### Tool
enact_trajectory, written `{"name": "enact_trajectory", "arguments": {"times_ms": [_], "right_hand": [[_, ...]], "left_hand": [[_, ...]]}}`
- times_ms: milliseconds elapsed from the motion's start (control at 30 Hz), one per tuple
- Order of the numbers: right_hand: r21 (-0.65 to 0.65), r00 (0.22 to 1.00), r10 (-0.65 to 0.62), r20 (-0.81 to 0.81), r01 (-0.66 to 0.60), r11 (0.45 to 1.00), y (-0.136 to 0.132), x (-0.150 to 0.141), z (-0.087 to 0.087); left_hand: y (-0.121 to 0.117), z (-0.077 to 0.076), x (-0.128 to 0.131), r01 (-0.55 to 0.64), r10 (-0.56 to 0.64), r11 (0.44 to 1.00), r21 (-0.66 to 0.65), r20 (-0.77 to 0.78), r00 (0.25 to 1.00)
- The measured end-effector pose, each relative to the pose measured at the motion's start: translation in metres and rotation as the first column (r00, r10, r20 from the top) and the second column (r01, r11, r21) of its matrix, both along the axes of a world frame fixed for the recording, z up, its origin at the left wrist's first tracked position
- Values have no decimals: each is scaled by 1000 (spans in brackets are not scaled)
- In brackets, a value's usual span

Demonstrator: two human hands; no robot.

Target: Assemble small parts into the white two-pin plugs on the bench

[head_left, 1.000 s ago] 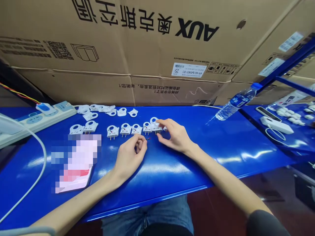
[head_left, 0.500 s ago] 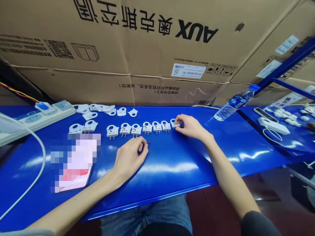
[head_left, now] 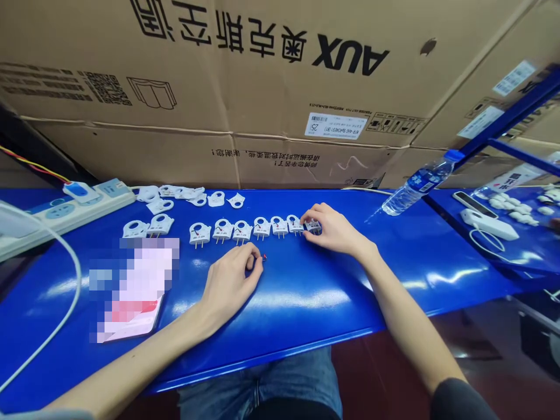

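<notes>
Just beside two plugs (head_left: 161, 228), a phone (head_left: 142, 291)

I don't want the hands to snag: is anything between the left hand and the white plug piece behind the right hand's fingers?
Only the right hand: its fingers partly cover the white plug piece from the near side. From the left hand to those fingers, nothing else visible blocks the blue tabletop.
</notes>
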State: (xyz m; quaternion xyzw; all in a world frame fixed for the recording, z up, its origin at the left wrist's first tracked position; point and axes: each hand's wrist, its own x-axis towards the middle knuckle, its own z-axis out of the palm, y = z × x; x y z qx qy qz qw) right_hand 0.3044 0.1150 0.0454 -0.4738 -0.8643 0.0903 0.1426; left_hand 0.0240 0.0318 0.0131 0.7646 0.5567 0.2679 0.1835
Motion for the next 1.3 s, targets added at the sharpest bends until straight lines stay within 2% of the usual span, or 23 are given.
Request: {"name": "enact_trajectory", "arguments": {"times_ms": [267, 467, 633, 767, 867, 1133, 1300], "right_hand": [[53, 999, -12, 53, 10, 999, -3, -10, -6], [163, 1000, -15, -17, 18, 986, -4, -13, -2], [264, 990, 133, -55, -113, 958, -15, -28, 0], [341, 967, 249, -55, -216, 915, -28, -46, 0], [394, 958, 286, -35, -249, 885, -36, -56, -1], [381, 953, 302, 13, -284, 880, -41, -63, -6], [371, 962, 273, 13, -258, 892, -42, -64, -7]], "left_hand": [[1, -1, -1, 4, -2, 1000, -26, 58, 998], [1, 0, 0, -19, 24, 999, -43, 123, 992], [2, 3, 2, -56, 77, 995, -82, 275, 958], [3, 6, 1, -77, 101, 993, -92, 304, 947], [3, 8, 1, -92, 116, 991, -95, 304, 946], [4, 7, 3, -101, 123, 991, -84, 331, 936], [3, 9, 3, -90, 101, 995, -49, 340, 935]]}}
